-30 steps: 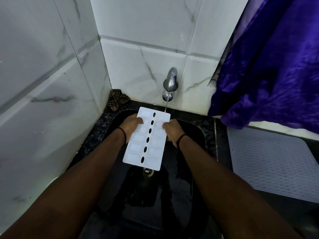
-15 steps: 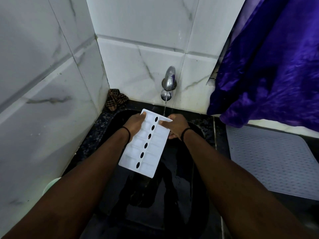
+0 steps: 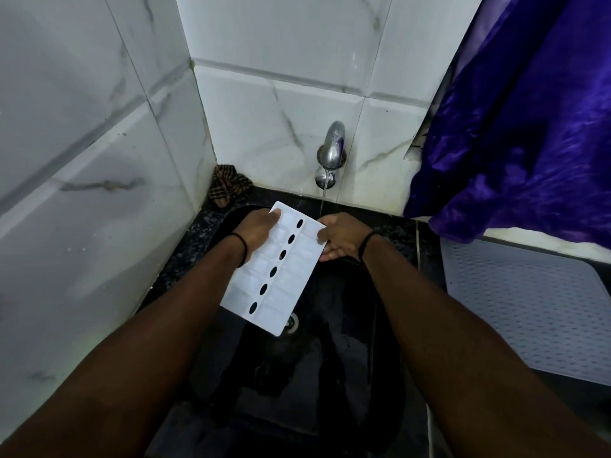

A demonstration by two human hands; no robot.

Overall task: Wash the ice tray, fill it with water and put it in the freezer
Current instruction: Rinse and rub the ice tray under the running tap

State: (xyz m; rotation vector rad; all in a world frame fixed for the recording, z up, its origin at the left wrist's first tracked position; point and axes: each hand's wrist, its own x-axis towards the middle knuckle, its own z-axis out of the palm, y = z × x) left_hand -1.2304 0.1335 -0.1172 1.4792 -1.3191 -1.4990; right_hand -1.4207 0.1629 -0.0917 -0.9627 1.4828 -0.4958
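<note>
Ice tray [image 3: 274, 266] tilted over black sink [image 3: 347, 325], compartments apparently empty, left hand [image 3: 261, 228] and right hand [image 3: 340, 238] fingers grasping its far corners, tap [image 3: 331, 150] stream falling just beside it.

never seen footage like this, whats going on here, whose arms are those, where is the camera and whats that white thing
There is no machine here. A person wears a wide-angle camera on the head, looking forward and down, so the two arms reaching in from the bottom are that person's own.

The white thing is a plastic ice tray with a row of oval holes down its middle. The left hand grips its left edge near the far end, and the right hand pinches its far right corner. It is held above a black sink.

A metal tap on the tiled wall is running a thin stream. A checked cloth sits in the corner, a purple cloth hangs on the right, and a grey mat lies beside the sink.
</note>
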